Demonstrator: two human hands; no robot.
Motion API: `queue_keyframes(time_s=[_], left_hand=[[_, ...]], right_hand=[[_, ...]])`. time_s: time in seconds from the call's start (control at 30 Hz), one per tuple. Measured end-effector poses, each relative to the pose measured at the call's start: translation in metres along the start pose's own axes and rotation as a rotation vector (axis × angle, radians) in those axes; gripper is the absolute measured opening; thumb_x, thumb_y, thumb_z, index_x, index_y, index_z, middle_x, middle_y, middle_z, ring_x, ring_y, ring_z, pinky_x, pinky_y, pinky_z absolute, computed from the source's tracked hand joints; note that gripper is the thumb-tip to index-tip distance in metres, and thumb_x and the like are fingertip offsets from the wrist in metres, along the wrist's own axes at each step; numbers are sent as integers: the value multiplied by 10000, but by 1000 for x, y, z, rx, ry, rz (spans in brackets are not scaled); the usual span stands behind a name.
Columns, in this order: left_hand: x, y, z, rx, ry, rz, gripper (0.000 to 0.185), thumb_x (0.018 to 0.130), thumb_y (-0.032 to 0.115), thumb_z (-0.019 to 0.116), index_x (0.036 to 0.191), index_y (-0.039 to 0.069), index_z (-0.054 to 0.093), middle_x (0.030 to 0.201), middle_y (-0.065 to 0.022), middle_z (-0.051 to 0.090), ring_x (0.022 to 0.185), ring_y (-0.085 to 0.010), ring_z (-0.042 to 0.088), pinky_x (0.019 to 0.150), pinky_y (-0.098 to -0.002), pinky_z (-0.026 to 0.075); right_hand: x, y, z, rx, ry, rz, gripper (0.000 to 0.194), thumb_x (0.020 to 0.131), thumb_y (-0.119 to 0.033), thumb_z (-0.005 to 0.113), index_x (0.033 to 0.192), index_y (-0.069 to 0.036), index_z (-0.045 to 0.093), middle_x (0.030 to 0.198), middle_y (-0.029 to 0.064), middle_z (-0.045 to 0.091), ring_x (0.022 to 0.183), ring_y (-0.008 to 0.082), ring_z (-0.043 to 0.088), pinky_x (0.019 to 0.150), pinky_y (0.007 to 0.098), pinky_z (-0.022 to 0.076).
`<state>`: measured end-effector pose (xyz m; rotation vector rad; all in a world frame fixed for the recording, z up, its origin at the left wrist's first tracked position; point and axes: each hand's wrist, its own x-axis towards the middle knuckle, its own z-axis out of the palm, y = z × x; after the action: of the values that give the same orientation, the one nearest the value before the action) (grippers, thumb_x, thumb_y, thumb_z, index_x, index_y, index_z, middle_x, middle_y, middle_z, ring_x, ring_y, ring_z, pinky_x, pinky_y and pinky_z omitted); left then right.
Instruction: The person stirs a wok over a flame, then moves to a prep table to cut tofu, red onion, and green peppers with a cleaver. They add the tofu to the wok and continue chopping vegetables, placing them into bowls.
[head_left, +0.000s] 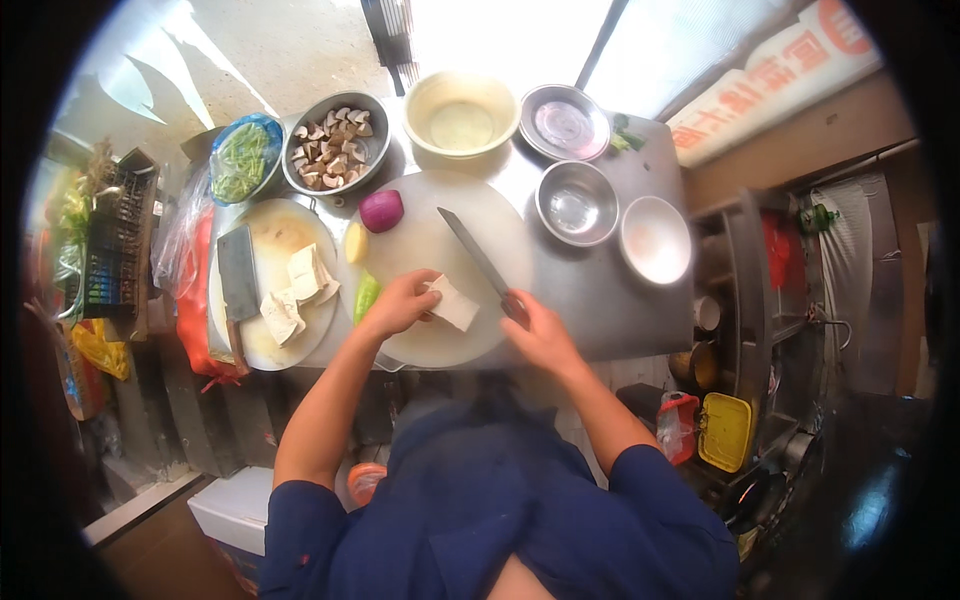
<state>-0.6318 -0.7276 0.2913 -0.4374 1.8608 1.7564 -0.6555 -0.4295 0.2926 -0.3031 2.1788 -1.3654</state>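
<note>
My left hand (405, 300) grips one end of a pale slab (454, 304), perhaps tofu, above a round white cutting board (457, 225). In my right hand (541, 330) is the handle of a long kitchen knife (474, 249); its blade points away from me and to the left, apart from the slab. A purple onion piece (381, 211), a peeled yellow piece (356, 243), possibly potato or ginger, and a green pepper (366, 295) lie along the board's left side. More pale slabs (306, 274) rest on a second round board (262, 330), beside a cleaver (238, 271).
Along the table's far side stand a bowl of cut mushrooms (334, 150), bagged greens (244, 161), a cream basin (461, 112) and a metal plate (565, 122). A steel bowl (577, 202) and a white bowl (655, 240) sit at the right. Shelving (742, 300) stands beyond.
</note>
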Motion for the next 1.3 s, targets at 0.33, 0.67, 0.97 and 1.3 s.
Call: queue_keyframes(time_s=[0.33, 0.67, 0.97, 1.3], left_hand=[[-41, -26, 30, 724, 592, 395, 450, 839, 114, 829, 1249, 39, 659, 1228, -164, 660, 1148, -374, 640, 968, -431, 532], [-32, -31, 43, 846, 714, 453, 444, 768, 159, 858, 1149, 50, 656, 1170, -118, 658, 1110, -351, 623, 880, -453, 550], [-32, -30, 41, 853, 686, 404, 509, 782, 179, 863, 1221, 22, 660, 1201, -129, 666, 1120, -349, 631, 923, -441, 542], [-31, -30, 41, 872, 664, 400, 544, 776, 183, 865, 1248, 30, 643, 1203, -130, 659, 1129, -355, 623, 933, -443, 537]], right_hand=[[-58, -40, -23, -36, -159, 189, 541, 1064, -402, 563, 1429, -4, 591, 1218, 266, 723, 1151, 383, 700, 996, 440, 521], [-48, -44, -3, -58, -269, 135, 509, 1089, -408, 519, 1411, -24, 609, 975, 180, 740, 908, 311, 708, 857, 420, 540], [-44, -51, 0, -37, -295, 232, 494, 1088, -394, 518, 1401, -25, 614, 987, 203, 737, 913, 312, 716, 855, 425, 545], [-43, -36, 7, -132, -261, 122, 507, 1079, -393, 515, 1423, -29, 591, 1291, 272, 688, 1240, 454, 632, 1041, 471, 493]])
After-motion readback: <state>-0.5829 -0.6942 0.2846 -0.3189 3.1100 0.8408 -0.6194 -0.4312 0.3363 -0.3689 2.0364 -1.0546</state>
